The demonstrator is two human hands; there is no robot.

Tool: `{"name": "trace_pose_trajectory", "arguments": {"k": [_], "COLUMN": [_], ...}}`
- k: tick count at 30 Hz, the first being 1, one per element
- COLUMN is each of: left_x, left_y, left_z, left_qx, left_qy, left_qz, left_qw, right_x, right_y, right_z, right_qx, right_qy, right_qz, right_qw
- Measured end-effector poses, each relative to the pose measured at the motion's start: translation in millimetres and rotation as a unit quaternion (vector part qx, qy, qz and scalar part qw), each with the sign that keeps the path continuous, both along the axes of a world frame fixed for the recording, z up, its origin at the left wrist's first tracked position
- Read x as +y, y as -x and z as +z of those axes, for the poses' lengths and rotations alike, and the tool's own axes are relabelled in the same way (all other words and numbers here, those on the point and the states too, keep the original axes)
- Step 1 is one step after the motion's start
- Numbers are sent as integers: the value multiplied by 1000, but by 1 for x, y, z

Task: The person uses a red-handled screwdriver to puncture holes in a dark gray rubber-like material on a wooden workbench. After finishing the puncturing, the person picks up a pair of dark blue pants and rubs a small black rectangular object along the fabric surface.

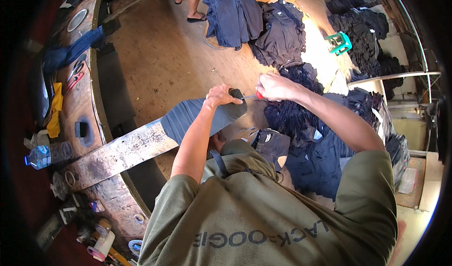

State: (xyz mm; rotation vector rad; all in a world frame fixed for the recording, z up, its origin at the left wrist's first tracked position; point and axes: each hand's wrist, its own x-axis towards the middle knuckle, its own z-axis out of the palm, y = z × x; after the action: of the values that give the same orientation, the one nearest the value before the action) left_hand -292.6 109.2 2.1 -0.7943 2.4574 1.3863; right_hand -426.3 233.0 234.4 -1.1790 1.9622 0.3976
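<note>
A dark grey cloth piece (200, 115), possibly a trouser leg, is drawn over the far end of a worn wooden plank (127, 148). My left hand (220, 95) grips the cloth near the plank's tip, thumb and fingers closed over its edge. In my closed right hand (277, 86) is a red-handled tool (259, 95) with a thin metal shaft. That shaft points left at the dark cloth end beside my left thumb; whether its tip touches or enters the cloth is too small to tell.
Piles of dark garments (313, 165) lie close on my right, with more stacks (234, 16) ahead. A green stool (338, 43) stands far right. The left bench carries scissors (75, 75), a yellow cloth (56, 109) and a plastic bottle (47, 155). Another person's legs (194, 2) show ahead.
</note>
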Motion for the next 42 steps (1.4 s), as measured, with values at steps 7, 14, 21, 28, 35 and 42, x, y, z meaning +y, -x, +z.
{"name": "trace_pose_trajectory", "arguments": {"k": [7,14,21,28,35,42], "left_x": [-2,1,-2,-6,-7,-5], "left_y": [-2,-2,-3,7,8,6], "left_z": [8,7,21,-1,-6,-1], "left_qx": [19,-4,5,-37,12,-19], "left_qy": [-28,14,-26,-33,-65,-42], "left_qz": [-8,9,-7,-12,10,15], "left_qw": [999,1000,1000,999,998,999], "right_x": [18,13,6,23,-7,30], "right_y": [12,-2,17,-1,24,3], "right_z": [1,-13,0,-9,5,-5], "right_qx": [38,26,-1,94,-28,63], "right_qy": [190,221,184,254,14,242], "right_qz": [362,150,128,366,-179,394], "right_qw": [912,963,975,890,983,885]}}
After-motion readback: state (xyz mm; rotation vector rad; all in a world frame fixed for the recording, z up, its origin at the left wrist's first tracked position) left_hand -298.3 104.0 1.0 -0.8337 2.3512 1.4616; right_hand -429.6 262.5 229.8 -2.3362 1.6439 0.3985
